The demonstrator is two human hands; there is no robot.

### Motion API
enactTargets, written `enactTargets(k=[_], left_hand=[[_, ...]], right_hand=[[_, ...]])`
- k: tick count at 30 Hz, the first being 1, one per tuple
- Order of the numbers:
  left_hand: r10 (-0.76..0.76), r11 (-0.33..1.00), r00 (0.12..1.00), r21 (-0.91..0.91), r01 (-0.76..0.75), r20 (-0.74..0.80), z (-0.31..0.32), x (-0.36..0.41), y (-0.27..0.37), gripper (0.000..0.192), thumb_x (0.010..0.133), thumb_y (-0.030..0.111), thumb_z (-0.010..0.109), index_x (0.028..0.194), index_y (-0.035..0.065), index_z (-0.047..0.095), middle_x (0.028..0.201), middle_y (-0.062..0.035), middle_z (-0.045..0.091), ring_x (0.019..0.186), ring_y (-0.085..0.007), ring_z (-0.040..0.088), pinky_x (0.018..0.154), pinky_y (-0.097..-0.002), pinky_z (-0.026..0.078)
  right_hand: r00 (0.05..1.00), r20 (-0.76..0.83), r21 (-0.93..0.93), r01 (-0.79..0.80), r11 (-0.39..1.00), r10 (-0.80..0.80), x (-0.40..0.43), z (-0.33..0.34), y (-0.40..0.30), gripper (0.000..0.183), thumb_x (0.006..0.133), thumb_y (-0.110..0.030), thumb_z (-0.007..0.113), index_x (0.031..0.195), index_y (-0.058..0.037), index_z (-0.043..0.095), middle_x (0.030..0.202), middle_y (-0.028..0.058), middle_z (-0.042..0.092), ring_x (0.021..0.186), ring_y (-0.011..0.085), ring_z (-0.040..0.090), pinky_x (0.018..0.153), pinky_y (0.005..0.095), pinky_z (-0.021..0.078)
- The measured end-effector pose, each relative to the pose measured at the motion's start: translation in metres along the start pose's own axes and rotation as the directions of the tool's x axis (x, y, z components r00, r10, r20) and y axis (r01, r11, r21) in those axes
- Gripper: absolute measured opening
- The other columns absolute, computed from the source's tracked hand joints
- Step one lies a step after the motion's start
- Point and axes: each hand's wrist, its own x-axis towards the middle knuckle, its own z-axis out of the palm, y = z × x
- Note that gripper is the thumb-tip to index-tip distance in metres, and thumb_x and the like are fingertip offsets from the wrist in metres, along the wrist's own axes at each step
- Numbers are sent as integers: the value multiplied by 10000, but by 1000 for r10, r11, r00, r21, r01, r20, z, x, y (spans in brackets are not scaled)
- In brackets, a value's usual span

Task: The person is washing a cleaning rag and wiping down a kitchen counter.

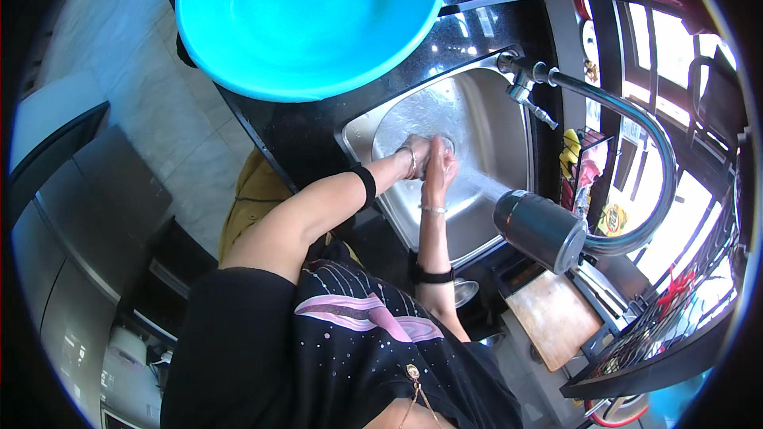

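Note:
Both hands meet over a steel sink (pixel 501 131), close together and partly hiding each other. My left hand (pixel 415 152) has its fingers bent beside the wrist and fingers of my right hand (pixel 441 165). A small shiny object (pixel 448 144) shows at the fingertips; what it is and which hand has it cannot be made out. Beneath the hands lies a wide, round, wet metal dish or lid (pixel 411 113). Water sprays toward the hands from a thick dark tap head (pixel 536 229) at the end of a curved chrome spout (pixel 661 155).
A large turquoise plastic basin (pixel 316 24) stands on the black counter (pixel 310 131) left of the sink. A second small tap (pixel 530 98) rises at the sink's back edge. Behind is a wire caddy (pixel 587 161) with cloths. A wooden cutting board (pixel 557 319) lies to the right.

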Motion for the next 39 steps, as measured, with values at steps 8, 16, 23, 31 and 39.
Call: enactTargets(k=[8, 16, 23, 31, 39], left_hand=[[140, 990, 989, -21, -141, -40, -17, 0, -11, 260, 805, 187, 545, 1047, 99, 511, 924, -54, 570, 787, -155, 564, 640, -330, 479], [-35, 992, 994, 121, 48, -105, 6, -10, 3, 375, 786, 403, 546, 948, 64, 551, 910, -53, 593, 766, -165, 550, 649, -308, 458], [280, 173, 958, 978, -119, 67, 10, -23, 0, 356, 652, 180, 626, 970, 44, 545, 882, -142, 588, 837, -264, 566, 777, -377, 445], [738, 127, 642, 977, 171, -209, 2, -12, 14, 394, 751, 215, 555, 1133, 217, 459, 1257, -153, 315, 1146, -316, 337, 949, -518, 292], [120, 990, 987, 55, -127, 108, 21, -31, 0, 308, 905, 335, 352, 1035, 119, 529, 877, 41, 573, 808, -50, 513, 682, -249, 449]], right_hand=[[966, 60, 398, -254, 881, 252, 14, -20, 23, 187, 857, -220, 478, 907, -52, 544, 802, 41, 578, 697, 141, 555, 590, 273, 448], [994, 21, -251, 107, 962, -105, -31, 8, -21, 260, 845, -256, 515, 869, -2, 570, 774, 47, 568, 701, 122, 512, 617, 257, 409], [989, -79, -305, 93, 948, -123, 49, -86, 56, 370, 851, -323, 505, 937, 31, 569, 904, 88, 572, 790, 141, 481, 728, 297, 397], [815, 115, -563, 525, 639, -568, -43, -57, -12, 237, 761, -154, 611, 638, 22, 511, 521, 147, 447, 454, 277, 420, 477, 368, 352], [971, 143, -152, 214, 965, -193, -17, -56, 25, 459, 909, -357, 341, 947, 42, 565, 811, 72, 581, 753, 141, 555, 684, 268, 453]])
